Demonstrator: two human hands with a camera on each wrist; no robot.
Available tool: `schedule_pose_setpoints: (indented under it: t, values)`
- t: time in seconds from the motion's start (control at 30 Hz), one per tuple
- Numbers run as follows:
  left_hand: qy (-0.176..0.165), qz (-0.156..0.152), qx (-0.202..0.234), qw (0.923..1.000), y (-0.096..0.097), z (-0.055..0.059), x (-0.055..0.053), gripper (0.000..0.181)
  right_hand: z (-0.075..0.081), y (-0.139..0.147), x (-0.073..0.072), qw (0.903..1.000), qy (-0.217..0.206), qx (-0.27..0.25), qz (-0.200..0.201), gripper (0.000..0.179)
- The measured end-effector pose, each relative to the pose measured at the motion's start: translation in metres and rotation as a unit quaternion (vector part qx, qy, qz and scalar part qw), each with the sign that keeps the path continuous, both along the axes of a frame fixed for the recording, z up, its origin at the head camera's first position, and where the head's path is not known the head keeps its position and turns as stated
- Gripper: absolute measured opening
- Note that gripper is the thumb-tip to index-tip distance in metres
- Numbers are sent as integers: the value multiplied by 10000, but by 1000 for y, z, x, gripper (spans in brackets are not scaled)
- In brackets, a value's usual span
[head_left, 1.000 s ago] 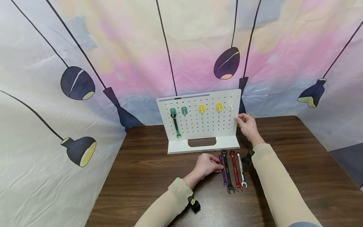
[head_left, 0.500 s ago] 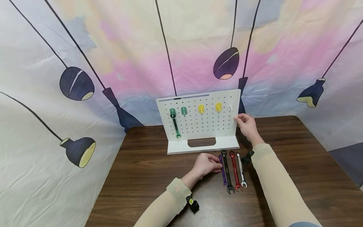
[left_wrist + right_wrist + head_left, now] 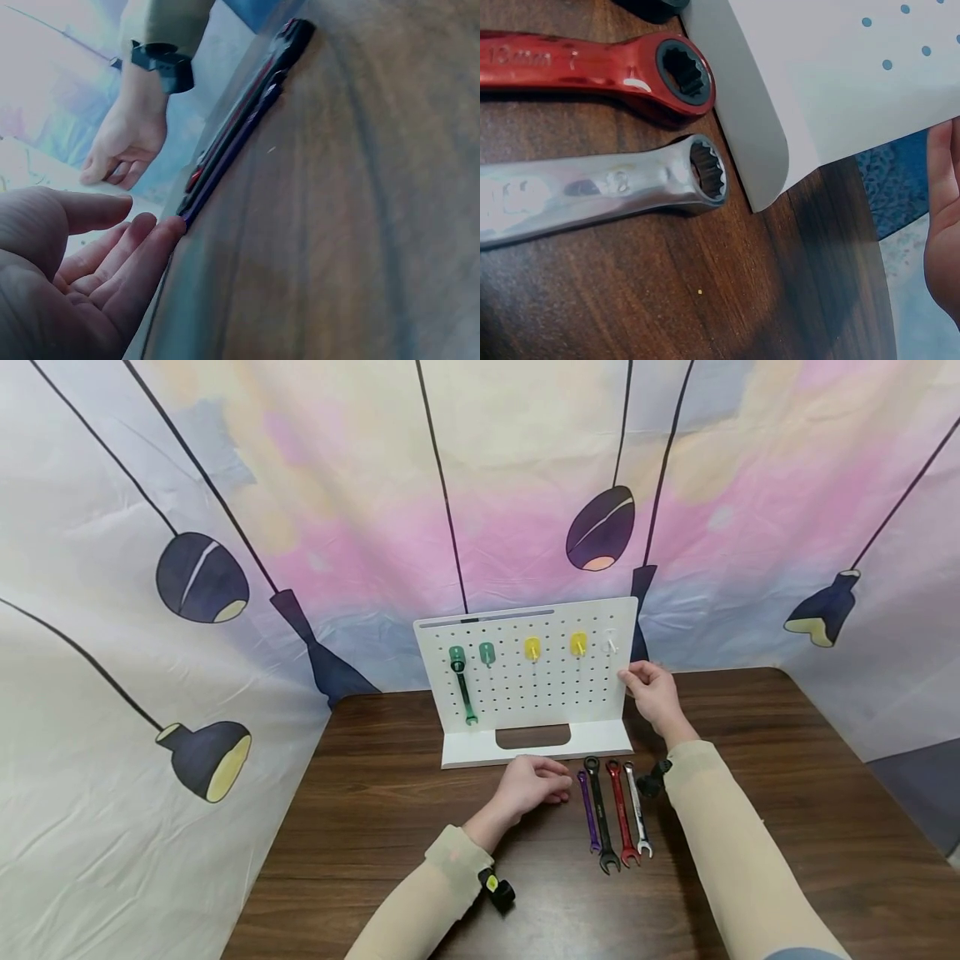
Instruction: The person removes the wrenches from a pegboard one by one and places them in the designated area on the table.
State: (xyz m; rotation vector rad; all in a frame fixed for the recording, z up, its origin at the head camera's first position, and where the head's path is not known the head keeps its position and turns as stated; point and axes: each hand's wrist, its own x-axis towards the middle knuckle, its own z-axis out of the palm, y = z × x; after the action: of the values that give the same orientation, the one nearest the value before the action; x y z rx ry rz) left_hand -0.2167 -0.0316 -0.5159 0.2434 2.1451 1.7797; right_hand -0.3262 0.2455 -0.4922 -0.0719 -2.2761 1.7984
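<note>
My left hand (image 3: 531,787) hovers over the table just left of a row of wrenches, fingers loosely bent and holding nothing. Closest to it lies a purple wrench (image 3: 588,814), then a black one (image 3: 602,818), a red one (image 3: 622,814) and a silver one (image 3: 638,810). With thumb and fingers, my right hand (image 3: 654,695) pinches the right edge of a white pegboard (image 3: 525,689). From the leftmost hook of that board hangs a green wrench (image 3: 465,695). The right wrist view shows the ring ends of the red wrench (image 3: 682,79) and silver wrench (image 3: 707,171) near the board's base.
Along the board's upper part sit a second green hook (image 3: 487,652), two yellow hooks (image 3: 532,648) and a clear hook (image 3: 611,642). The board's base (image 3: 468,750) rests on a dark wooden table (image 3: 360,810). A cloth with painted lamps (image 3: 495,485) hangs behind.
My left hand has drawn away from the purple wrench, to the left and slightly toward the board. The right hand stays at the board's edge, and the wrenches lie as before.
</note>
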Motion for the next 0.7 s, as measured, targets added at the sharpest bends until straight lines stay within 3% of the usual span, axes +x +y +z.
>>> schedule_pose_setpoints:
  t: [0.23,0.7]
  values:
    - [367,131,120,9992,-22,5,-12,25,-2,1,-2,10000,-5,59,-9,33]
    - [422,753,563,9947,-67,9,-30,35,-4,2,-3,9999,-58,102,-35,32]
